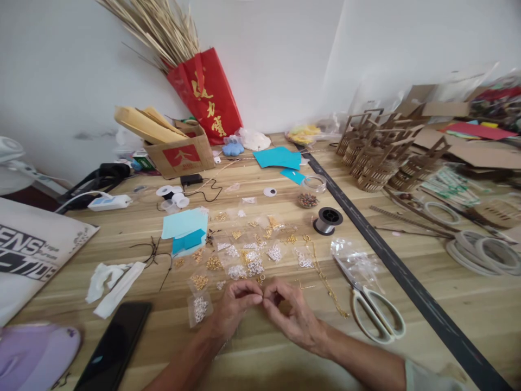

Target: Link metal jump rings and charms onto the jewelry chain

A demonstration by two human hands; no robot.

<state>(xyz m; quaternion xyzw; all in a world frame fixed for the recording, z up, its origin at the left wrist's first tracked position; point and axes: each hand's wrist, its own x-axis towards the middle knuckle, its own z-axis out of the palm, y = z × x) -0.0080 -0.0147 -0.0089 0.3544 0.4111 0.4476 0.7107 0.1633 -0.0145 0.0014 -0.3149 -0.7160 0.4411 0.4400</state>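
My left hand [236, 305] and my right hand [291, 314] meet fingertip to fingertip above the near middle of the table. Each is closed in a pinch, thumb against forefinger. Whatever lies between the fingertips is too small to make out. Just beyond them spread small clear bags of silver findings [255, 265] and gold findings [214, 263]. Left of my left hand lies a bag of silver rings [200, 308]. A thin gold chain [325, 279] trails along the wood to the right of my right hand.
White-handled scissors [376, 315] lie right of my hands, by a clear plastic bag [358, 263]. A wire spool [328, 221] stands farther back. A black phone [116, 347] rests at the near left. Small woven baskets [374, 163] crowd the far right beyond a dark strip [391, 277].
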